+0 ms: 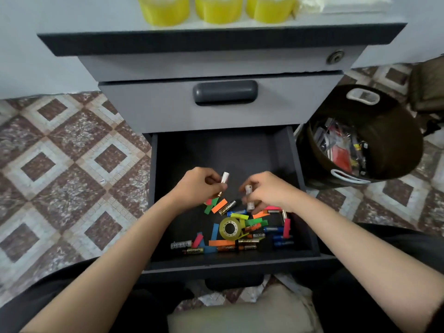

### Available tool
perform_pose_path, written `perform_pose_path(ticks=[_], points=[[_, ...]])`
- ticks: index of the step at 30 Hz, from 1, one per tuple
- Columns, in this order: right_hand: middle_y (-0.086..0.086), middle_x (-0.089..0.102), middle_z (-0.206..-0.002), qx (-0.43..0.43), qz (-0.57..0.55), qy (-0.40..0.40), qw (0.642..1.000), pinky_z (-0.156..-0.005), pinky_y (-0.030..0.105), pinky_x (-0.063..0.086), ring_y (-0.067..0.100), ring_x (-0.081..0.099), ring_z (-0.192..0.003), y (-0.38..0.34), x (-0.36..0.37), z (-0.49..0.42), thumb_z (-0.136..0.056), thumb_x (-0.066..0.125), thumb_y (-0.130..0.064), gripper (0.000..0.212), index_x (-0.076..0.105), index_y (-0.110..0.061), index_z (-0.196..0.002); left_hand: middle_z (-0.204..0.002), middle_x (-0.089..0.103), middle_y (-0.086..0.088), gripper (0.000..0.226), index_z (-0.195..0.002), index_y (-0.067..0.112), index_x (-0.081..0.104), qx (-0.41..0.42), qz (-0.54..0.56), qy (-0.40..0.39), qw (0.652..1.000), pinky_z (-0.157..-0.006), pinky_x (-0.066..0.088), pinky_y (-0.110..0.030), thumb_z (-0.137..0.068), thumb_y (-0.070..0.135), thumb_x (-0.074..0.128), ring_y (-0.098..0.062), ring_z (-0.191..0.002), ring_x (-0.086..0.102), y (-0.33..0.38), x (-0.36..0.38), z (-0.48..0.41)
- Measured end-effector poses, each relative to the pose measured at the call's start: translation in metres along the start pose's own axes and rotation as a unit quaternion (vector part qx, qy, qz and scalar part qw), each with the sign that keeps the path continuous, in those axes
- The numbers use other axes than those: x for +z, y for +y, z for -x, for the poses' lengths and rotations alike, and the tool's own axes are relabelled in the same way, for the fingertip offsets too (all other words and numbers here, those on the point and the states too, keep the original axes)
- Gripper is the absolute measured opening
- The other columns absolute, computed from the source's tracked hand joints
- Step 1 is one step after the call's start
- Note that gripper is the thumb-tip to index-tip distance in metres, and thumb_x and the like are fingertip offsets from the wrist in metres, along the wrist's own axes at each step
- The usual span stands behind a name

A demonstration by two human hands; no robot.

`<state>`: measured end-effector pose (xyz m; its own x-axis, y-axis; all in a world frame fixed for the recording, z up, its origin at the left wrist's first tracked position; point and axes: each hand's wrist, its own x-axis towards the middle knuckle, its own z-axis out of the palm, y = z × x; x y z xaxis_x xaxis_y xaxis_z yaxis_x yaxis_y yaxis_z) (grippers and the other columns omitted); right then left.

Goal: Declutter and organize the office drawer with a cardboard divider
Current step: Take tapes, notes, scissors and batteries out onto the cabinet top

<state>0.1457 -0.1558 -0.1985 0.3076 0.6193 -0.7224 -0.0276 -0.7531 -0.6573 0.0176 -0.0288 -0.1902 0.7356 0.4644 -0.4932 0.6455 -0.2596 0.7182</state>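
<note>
The left hand (199,186) curls round a silver battery (225,177); the right hand (269,192), just beside it, pinches a white battery (248,192). Both hover low inside the open drawer (235,258), probably gathering like items for sorting. Below them, at the drawer's near end, lies a jumble of loose batteries (193,251), coloured paper strips (219,205) and a tape roll (230,228). No cardboard divider is visible. On the floor to the right, a dark basket (396,131) holds plastic packets (341,150).
</note>
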Motion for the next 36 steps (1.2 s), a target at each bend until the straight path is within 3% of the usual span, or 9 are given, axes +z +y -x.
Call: perform_pose_path(ticks=[3, 8, 13, 15, 20, 24, 29, 34, 36], points=[[0.013, 0.058, -0.102, -0.042, -0.083, -0.022, 0.995, -0.064, 0.028, 0.059, 0.022, 0.065, -0.082, -0.016, 0.001, 0.008, -0.083, 0.059, 0.013, 0.036, 0.056, -0.009, -0.111, -0.084, 0.067, -0.001, 0.016, -0.103, 0.014, 0.064, -0.004, 0.056, 0.041, 0.998, -0.071, 0.055, -0.023, -0.087, 0.015, 0.065, -0.011, -0.076, 0.066, 0.003, -0.014, 0.011], [0.019, 0.062, -0.104, -0.076, -0.180, 0.034, 0.980, -0.068, 0.036, 0.060, 0.022, 0.066, -0.086, -0.023, -0.004, 0.024, -0.082, 0.058, 0.016, 0.039, 0.052, -0.005, -0.114, -0.088, 0.068, -0.012, 0.019, -0.104, 0.007, 0.064, -0.013, 0.141, 0.043, 0.989, -0.069, 0.055, -0.024, -0.085, 0.007, 0.064, -0.016, -0.075, 0.065, 0.020, -0.029, 0.037], [0.026, 0.062, -0.102, -0.144, -0.205, 0.051, 0.967, -0.060, 0.032, 0.059, 0.029, 0.067, -0.078, -0.049, -0.016, 0.056, -0.082, 0.062, 0.011, 0.025, 0.057, -0.009, -0.096, -0.083, 0.066, -0.007, 0.016, -0.100, 0.010, 0.063, 0.006, 0.193, 0.058, 0.979, -0.059, 0.052, -0.016, -0.085, 0.004, 0.064, -0.008, -0.065, 0.064, 0.056, -0.049, 0.059], [0.024, 0.061, -0.099, -0.173, -0.209, 0.052, 0.961, -0.058, 0.030, 0.059, 0.029, 0.066, -0.075, -0.068, -0.021, 0.071, -0.083, 0.061, 0.010, 0.024, 0.060, -0.010, -0.096, -0.084, 0.066, -0.005, 0.024, -0.106, 0.015, 0.062, 0.025, 0.197, 0.069, 0.978, -0.059, 0.052, -0.016, -0.085, 0.003, 0.064, -0.007, -0.065, 0.065, 0.074, -0.060, 0.066], [0.014, 0.059, -0.082, -0.245, -0.196, 0.054, 0.948, -0.059, 0.027, 0.059, 0.025, 0.066, -0.070, -0.114, -0.040, 0.109, -0.085, 0.059, 0.007, 0.025, 0.062, -0.007, -0.106, -0.081, 0.066, -0.009, 0.023, -0.096, 0.018, 0.066, 0.086, 0.209, 0.108, 0.968, -0.059, 0.052, -0.017, -0.081, 0.000, 0.067, -0.008, -0.064, 0.066, 0.116, -0.088, 0.083], [0.014, 0.059, -0.081, -0.279, -0.185, 0.061, 0.940, -0.054, 0.025, 0.057, 0.023, 0.066, -0.063, -0.148, -0.059, 0.136, -0.083, 0.061, 0.008, 0.023, 0.064, -0.011, -0.095, -0.078, 0.067, -0.010, 0.025, -0.099, 0.014, 0.068, 0.125, 0.194, 0.187, 0.955, -0.061, 0.051, -0.014, -0.079, -0.001, 0.069, -0.008, -0.062, 0.062, 0.150, -0.122, 0.089], [0.017, 0.058, -0.080, -0.300, -0.192, 0.073, 0.932, -0.055, 0.030, 0.059, 0.026, 0.062, -0.060, -0.165, -0.079, 0.154, -0.082, 0.062, 0.010, 0.023, 0.062, -0.008, -0.096, -0.073, 0.066, -0.011, 0.023, -0.092, 0.015, 0.069, 0.113, 0.148, 0.286, 0.940, -0.058, 0.049, -0.018, -0.075, 0.001, 0.071, -0.015, -0.059, 0.058, 0.186, -0.163, 0.066], [0.015, 0.059, -0.075, -0.301, -0.198, 0.084, 0.929, -0.055, 0.030, 0.059, 0.021, 0.061, -0.057, -0.161, -0.090, 0.152, -0.081, 0.064, 0.008, 0.024, 0.063, -0.005, -0.101, -0.095, 0.064, -0.008, 0.024, -0.088, 0.012, 0.068, 0.085, 0.045, 0.313, 0.945, -0.065, 0.057, -0.027, -0.069, -0.003, 0.073, -0.020, -0.062, 0.065, 0.219, -0.186, 0.023], [0.012, 0.058, -0.068, -0.297, -0.200, 0.087, 0.929, -0.056, 0.031, 0.059, 0.016, 0.059, -0.052, -0.158, -0.095, 0.150, -0.081, 0.064, 0.008, 0.023, 0.063, -0.006, -0.099, -0.093, 0.064, -0.005, 0.025, -0.091, 0.007, 0.069, 0.074, -0.012, 0.300, 0.951, -0.066, 0.058, -0.029, -0.069, -0.004, 0.074, -0.023, -0.066, 0.067, 0.230, -0.188, 0.006]])
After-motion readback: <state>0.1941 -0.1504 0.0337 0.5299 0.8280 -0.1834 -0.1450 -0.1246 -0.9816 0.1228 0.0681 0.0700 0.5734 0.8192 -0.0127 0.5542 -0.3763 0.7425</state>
